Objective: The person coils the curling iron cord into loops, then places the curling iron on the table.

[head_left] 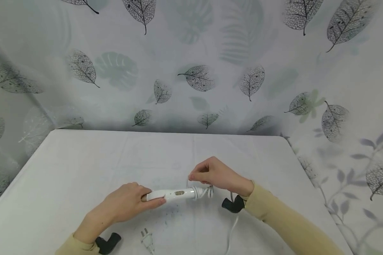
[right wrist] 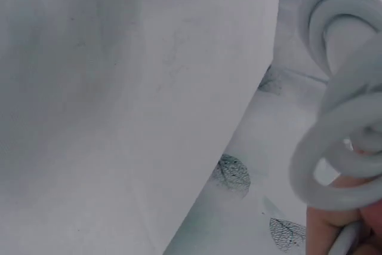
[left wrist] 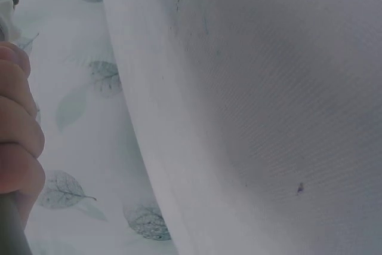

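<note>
A white hair-styling iron [head_left: 170, 194] with a small gold-brown panel lies sideways between the hands in the head view. My left hand [head_left: 127, 202] grips its left end, thumb along the near side; in the left wrist view the curled fingers [left wrist: 18, 123] show at the left edge. Loops of white cord [right wrist: 340, 159] wind around the iron's tail end in the right wrist view. Just past that end, my right hand [head_left: 215, 173] pinches the cord between thumb and fingers. A two-pin plug [head_left: 148, 241] lies on the white table below the iron.
The white-covered table [head_left: 92, 159] ends at a back edge against a leaf-patterned curtain [head_left: 178, 109]. A length of cord [head_left: 231, 233] runs off toward the near edge. Black wrist camera mounts [head_left: 108, 243] sit on both wrists.
</note>
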Tool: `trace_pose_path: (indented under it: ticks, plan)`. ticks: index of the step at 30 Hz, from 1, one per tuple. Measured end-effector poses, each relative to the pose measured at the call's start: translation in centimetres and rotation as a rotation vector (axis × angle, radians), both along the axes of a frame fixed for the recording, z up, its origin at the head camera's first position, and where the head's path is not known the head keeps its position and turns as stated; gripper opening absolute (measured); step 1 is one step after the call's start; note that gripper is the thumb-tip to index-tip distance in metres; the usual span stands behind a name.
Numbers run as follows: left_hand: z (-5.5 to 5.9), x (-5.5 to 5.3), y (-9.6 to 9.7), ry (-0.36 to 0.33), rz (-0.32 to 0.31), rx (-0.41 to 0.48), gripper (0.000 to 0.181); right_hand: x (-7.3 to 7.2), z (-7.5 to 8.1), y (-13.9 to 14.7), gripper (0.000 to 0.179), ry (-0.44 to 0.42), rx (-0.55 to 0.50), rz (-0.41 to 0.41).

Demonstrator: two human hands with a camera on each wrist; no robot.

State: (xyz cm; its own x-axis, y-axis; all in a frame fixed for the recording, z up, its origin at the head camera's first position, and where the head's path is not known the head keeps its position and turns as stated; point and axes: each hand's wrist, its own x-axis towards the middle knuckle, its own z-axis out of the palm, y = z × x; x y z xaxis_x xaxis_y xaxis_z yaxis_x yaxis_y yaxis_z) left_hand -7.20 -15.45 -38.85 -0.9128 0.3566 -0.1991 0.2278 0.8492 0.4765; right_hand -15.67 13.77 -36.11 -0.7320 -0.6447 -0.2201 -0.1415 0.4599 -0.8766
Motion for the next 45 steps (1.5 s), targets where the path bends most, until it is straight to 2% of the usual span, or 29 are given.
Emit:
trace_pose_path:
  ticks: [9,18,24,27,30,32,37,39,42,45]
  plan:
    - [0.2,-0.2,0.2,-0.009,0.034,0.011,0.055,2.7,1.7,0.1,0.018,0.178,0.025,0.068]
    - [0.3,-0.5,0.1,0.04,0.08,-0.039,0.057,5.0,0.7,0.1,0.014,0.346,-0.046,-0.059]
    - [0.4,-0.7,0.1,0.073,0.088,-0.055,0.059,6.3,-0.4,0.2,0.014,0.343,-0.073,-0.113]
    - [0.4,-0.7,0.0,0.095,0.093,-0.052,0.059,6.8,-1.0,0.4,0.017,0.284,-0.087,-0.119]
    - [0.5,-0.7,-0.3,0.113,0.106,-0.047,0.059,7.1,-1.5,0.6,0.022,0.177,-0.127,-0.125]
    - [0.5,-0.7,-0.4,0.126,0.114,-0.045,0.058,7.4,-1.9,0.9,0.026,0.056,-0.167,-0.136]
    - [0.8,-0.6,-0.7,0.139,0.124,-0.039,0.058,8.1,-2.6,1.7,0.038,-0.339,-0.329,-0.172]
    - [0.8,-0.6,-0.8,0.141,0.127,-0.039,0.059,8.3,-2.9,2.0,0.041,-0.448,-0.381,-0.181]
    - [0.9,-0.6,-0.9,0.154,0.125,-0.042,0.058,8.6,-3.3,2.2,0.042,-0.531,-0.432,-0.204]
    - [0.8,-0.6,-1.0,0.175,0.118,-0.041,0.057,8.9,-3.7,2.4,0.041,-0.543,-0.471,-0.207]
